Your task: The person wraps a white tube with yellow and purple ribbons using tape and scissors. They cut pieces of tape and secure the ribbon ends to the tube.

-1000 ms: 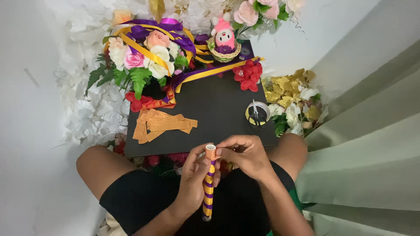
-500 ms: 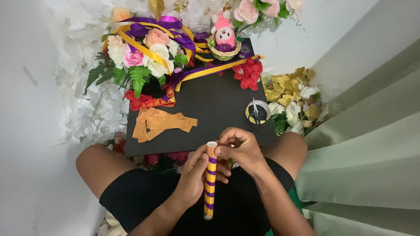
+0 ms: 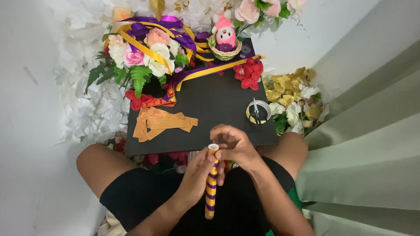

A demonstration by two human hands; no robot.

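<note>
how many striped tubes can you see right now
1. The purple-and-yellow striped tube stands upright in front of the black board, gripped by the left hand, with the right hand at its top. Flowers could hide others.

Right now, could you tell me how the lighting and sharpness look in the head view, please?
Head view: soft, even light, no glare and only faint shadows; the black board and gold paper strips are sharp; the left hand and right hand on the striped tube look slightly soft; the white wall is bright, nearly washed out.
</note>
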